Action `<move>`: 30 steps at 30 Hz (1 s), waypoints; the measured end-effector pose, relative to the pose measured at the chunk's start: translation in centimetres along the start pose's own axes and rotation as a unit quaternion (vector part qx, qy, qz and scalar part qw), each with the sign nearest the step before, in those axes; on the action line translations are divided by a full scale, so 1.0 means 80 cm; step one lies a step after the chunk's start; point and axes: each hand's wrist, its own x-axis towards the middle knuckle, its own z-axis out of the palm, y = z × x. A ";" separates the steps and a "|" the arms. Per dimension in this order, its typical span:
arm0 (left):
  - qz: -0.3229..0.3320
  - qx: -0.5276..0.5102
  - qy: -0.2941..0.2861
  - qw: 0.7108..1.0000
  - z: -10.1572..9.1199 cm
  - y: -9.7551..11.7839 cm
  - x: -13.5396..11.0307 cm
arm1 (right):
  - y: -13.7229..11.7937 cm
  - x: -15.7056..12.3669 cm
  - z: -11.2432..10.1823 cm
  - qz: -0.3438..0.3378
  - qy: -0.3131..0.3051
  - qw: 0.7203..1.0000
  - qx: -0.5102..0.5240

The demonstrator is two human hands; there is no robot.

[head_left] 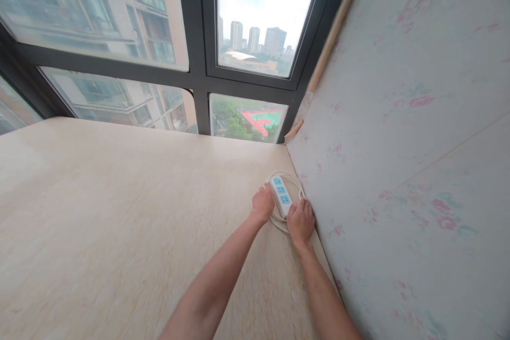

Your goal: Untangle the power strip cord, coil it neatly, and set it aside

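A white power strip point(281, 196) with three blue socket faces lies on the beige stone sill, close to the wall. Its pale cord point(287, 174) is looped in a coil around it. At the coil's left side, my left hand point(263, 204) is closed on the cord, beside the strip's edge. My right hand point(302, 220) is on the opposite side by the wall, its fingers curled over the cord near the strip's lower end. The fingertips of both hands are partly hidden.
The stone sill point(119, 212) stretches away to the left. Close on the right rises a flower-patterned papered wall point(398, 170), its edge peeling near the window corner. Dark window frames point(201, 53) stand along the far side, with buildings and a sports court outside.
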 end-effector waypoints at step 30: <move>0.159 -0.012 0.036 0.987 -0.011 -0.068 -0.042 | -0.013 -0.089 -0.035 -0.245 -0.010 0.957 0.158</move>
